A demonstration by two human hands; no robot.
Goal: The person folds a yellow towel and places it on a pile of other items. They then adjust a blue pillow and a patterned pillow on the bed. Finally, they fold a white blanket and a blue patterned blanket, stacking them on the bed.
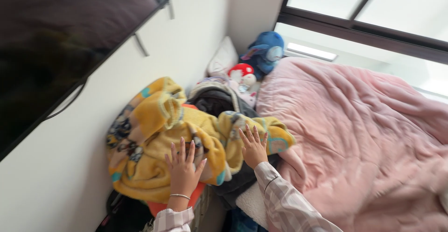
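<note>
— Where is the yellow blanket [158,143]?
— Bunched between the white wall [70,166] and the pink quilt [354,134]. We press our left hand [183,170] and right hand [254,149] flat on it, fingers spread, gripping nothing.
— And beneath?
— Mostly hidden; we only see dark clothing [212,102] and something orange [161,207].

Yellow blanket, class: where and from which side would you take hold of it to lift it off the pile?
Probably from the near side, by the bunched folds under the two flat hands: left hand, right hand. The yellow blanket lies crumpled and heaped, so its raised ridges give the fingers cloth to pinch; its far edge slumps towards the wall.
</note>
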